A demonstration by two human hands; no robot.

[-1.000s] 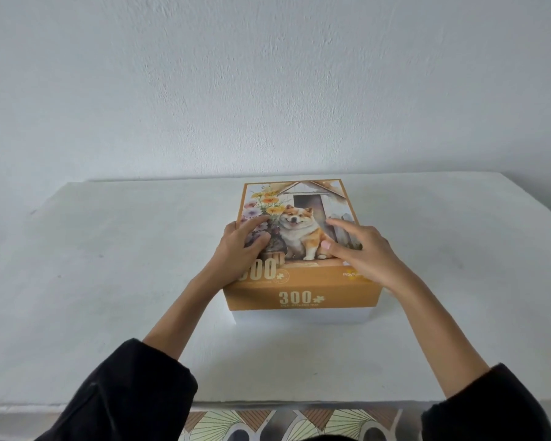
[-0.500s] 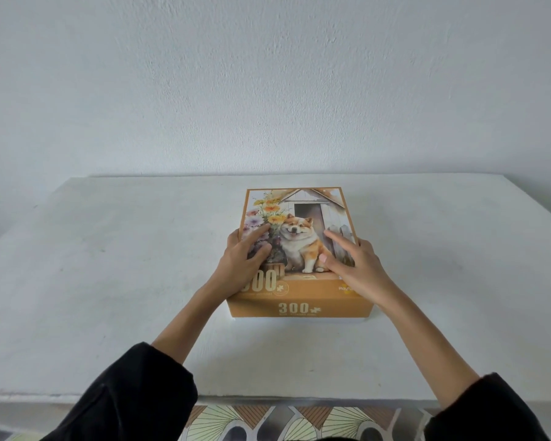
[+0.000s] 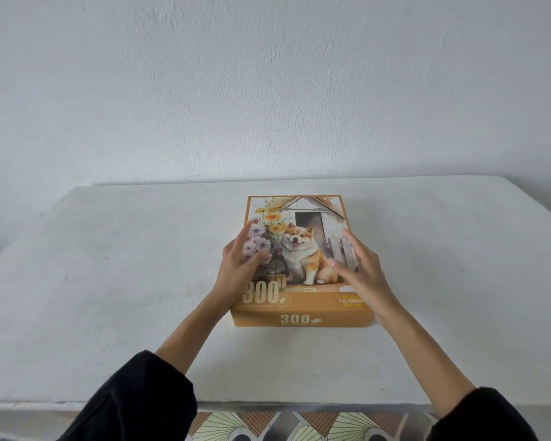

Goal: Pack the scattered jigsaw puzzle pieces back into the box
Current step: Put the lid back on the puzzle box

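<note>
table (image 3: pixel 109 281): white, I see no loose pieces on it | box (image 3: pixel 299 308): mid-table, lid seated flush, looks packed | left hand (image 3: pixel 236 272): fingers spread, released, at box's left edge | right hand (image 3: pixel 361 272): blurred, fingers spread, over box's right side, contact unclear | step: I judge closing done | next: lift both hands clear without nudging box

The white matte counter (image 3: pixel 109 281) lies bare from 7 through 11 o'clock and from 1 through 5 o'clock, open to a pass on either side. At its centre the shut orange cardboard puzzle box (image 3: pixel 299 319) is the one obstacle. At 12 o'clock a white plaster wall (image 3: pixel 268 90) closes the far edge.
</note>
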